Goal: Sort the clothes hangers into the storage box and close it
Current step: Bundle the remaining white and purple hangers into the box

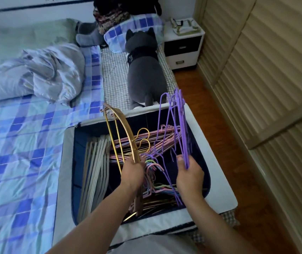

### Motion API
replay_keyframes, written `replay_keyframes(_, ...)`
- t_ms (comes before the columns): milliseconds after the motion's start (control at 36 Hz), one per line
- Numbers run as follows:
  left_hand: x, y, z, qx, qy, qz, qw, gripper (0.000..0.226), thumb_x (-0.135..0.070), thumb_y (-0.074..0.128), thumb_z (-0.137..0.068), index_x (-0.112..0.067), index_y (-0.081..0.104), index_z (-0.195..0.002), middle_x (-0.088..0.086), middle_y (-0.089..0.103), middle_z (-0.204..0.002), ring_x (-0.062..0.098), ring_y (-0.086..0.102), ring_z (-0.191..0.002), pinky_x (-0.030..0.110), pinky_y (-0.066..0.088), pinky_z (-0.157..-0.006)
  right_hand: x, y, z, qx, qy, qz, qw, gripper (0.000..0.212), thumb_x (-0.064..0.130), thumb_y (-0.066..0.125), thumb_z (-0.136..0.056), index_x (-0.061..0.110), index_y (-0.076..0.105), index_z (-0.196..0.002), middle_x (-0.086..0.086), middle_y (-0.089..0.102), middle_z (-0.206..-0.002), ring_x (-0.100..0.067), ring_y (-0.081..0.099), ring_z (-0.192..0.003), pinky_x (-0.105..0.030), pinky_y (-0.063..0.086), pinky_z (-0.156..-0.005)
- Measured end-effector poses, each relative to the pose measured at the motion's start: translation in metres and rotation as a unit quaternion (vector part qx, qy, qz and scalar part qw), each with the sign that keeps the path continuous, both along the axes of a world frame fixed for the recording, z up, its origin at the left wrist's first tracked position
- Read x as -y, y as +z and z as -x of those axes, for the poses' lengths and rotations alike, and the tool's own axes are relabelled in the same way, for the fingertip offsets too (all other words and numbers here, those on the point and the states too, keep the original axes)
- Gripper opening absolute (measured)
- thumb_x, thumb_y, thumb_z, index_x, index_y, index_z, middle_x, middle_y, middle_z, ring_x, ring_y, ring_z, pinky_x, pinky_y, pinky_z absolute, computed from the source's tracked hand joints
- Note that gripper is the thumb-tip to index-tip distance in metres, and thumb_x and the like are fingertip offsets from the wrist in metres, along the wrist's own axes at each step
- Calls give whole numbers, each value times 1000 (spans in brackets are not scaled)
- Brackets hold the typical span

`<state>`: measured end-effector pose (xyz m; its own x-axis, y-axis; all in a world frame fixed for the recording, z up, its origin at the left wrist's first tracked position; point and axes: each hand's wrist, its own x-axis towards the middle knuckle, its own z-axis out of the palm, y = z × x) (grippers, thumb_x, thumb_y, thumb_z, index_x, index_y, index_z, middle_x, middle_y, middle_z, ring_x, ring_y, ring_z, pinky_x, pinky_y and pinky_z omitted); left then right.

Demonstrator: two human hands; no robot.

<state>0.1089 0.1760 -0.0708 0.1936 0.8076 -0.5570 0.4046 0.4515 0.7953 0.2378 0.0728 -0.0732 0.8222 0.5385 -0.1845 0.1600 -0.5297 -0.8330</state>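
Observation:
An open storage box (218, 162) with white walls and a dark blue lining sits on the bed's near right corner. Inside lie beige hangers (95, 173) at the left, pink hangers (137, 143) across the middle and mixed pastel hangers (157, 187) near the front. My left hand (132, 173) grips a bundle of gold hangers (122, 129) that stands up over the box. To its right, my right hand (189, 175) grips a bunch of purple wire hangers (176, 125), also raised upright above the box's right side.
A grey plush cat (144, 70) lies on the checked sheet just beyond the box. A crumpled duvet (36, 74) covers the bed's left. The white and black nightstand (183, 44) stands at the back right. Slatted wardrobe doors (267, 70) line the right wall beside a wooden floor strip (210, 99).

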Motion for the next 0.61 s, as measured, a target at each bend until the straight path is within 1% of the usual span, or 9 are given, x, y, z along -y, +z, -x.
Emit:
replay_keyframes(83,1,0,4,-10,4,-12,1000,17,-28,56,-102,-13,65,-100,-8,54,-54,0,47,-38,18,37,-37,-2,0,1,-10,20,-5,1000,19,43,49,-102,34,57,-88,9,61,-72,-8,58,-64,-26,42,-52)
replay_keyframes(167,5,-1,7,-22,1,-22,1000,18,-31,57,-101,-16,66,-99,-4,62,-62,9,56,-52,25,44,-49,-12,-4,3,-21,23,1,1000,28,40,48,-103,27,54,-80,2,58,-67,-15,57,-59,-30,39,-50)
replay_keyframes(250,7,-4,6,-21,-4,-28,999,17,-34,56,-102,-21,66,-98,2,65,-71,15,58,-59,28,44,-56,-25,-9,0,-36,20,13,999,29,36,49,-104,23,56,-79,2,58,-68,-15,57,-61,-30,41,-51)
replay_keyframes(306,6,-5,6,-27,-7,-25,999,17,-36,56,-102,-22,66,-97,1,63,-70,14,57,-58,28,44,-55,-34,-11,-5,-47,19,28,998,27,35,49,-104,24,57,-80,2,59,-70,-15,58,-62,-29,41,-50)
replay_keyframes(389,6,-7,5,-44,-15,-16,999,18,-32,56,-102,-19,66,-95,-4,57,-62,8,51,-50,27,41,-53,-42,-12,-13,-64,16,44,997,22,34,49,-104,26,59,-85,4,60,-73,-16,59,-65,-27,41,-52)
replay_keyframes(472,0,-6,0,-65,-36,-16,997,18,-24,56,-98,-14,62,-85,0,55,-66,15,49,-57,28,37,-55,-44,-11,-19,-65,6,44,997,21,33,49,-104,25,61,-88,3,62,-76,-17,61,-68,-32,46,-58)
replay_keyframes(528,-6,-6,-2,-67,-46,-18,997,17,-20,57,-95,-15,59,-79,2,53,-67,18,48,-60,30,36,-57,-43,-9,-23,-64,-2,37,997,22,33,49,-104,25,60,-87,3,62,-76,-18,60,-69,-32,46,-60)
replay_keyframes(556,-8,-7,-2,-64,-49,-15,997,15,-19,57,-96,-14,59,-81,3,56,-70,18,51,-62,31,38,-59,-43,-8,-24,-63,-4,32,997,21,33,49,-104,25,59,-87,3,61,-77,-18,60,-70,-32,45,-60)
replay_keyframes(611,-11,-12,-2,-48,-55,19,997,14,-21,56,-99,-9,63,-95,7,65,-77,20,62,-67,31,44,-60,-41,-6,-26,-65,-1,21,998,21,34,48,-104,25,59,-89,5,61,-79,-15,60,-72,-31,43,-60)
